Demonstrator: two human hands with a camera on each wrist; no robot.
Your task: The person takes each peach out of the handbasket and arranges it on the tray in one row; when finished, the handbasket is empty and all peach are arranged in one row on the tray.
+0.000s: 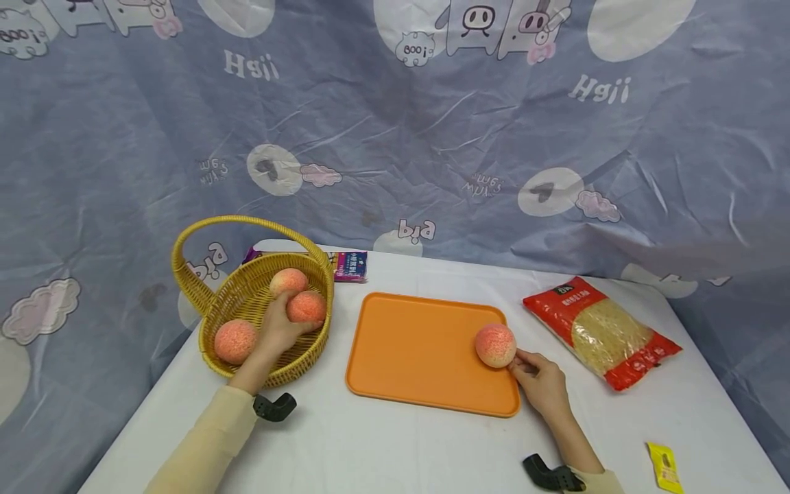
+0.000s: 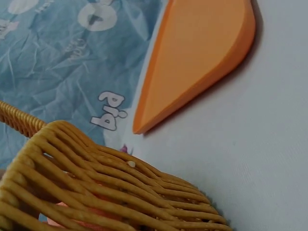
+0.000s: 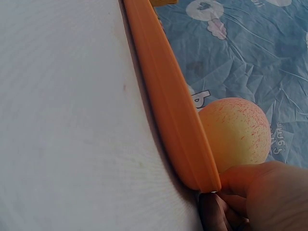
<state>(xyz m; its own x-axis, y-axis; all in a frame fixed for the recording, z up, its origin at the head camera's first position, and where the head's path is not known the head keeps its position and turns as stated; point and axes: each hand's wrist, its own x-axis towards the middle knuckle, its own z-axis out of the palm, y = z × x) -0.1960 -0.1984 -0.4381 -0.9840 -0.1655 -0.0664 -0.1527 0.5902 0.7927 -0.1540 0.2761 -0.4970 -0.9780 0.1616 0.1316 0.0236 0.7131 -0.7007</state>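
My left hand (image 1: 279, 334) reaches into a yellow wicker basket (image 1: 321, 343) and grips a peach (image 1: 306, 307) there. Two more peaches lie in the basket, one behind (image 1: 287, 280) and one at the left (image 1: 235, 341). The basket's woven side (image 2: 130, 187) fills the lower left wrist view and hides that hand. At the right end of an orange tray (image 1: 420, 350), my right hand (image 1: 544, 385) pinches the rim, thumb above and fingers beneath in the right wrist view. A paler peach (image 3: 236, 130) sits on the tray beside the thumb.
A red bag with yellowish contents (image 1: 611, 336) lies right of the tray. Behind the basket is a purple packet (image 1: 350, 266). A small yellow packet (image 1: 664, 468) lies near the front right. Grey-blue printed cloth (image 1: 395, 137) hangs behind the white table.
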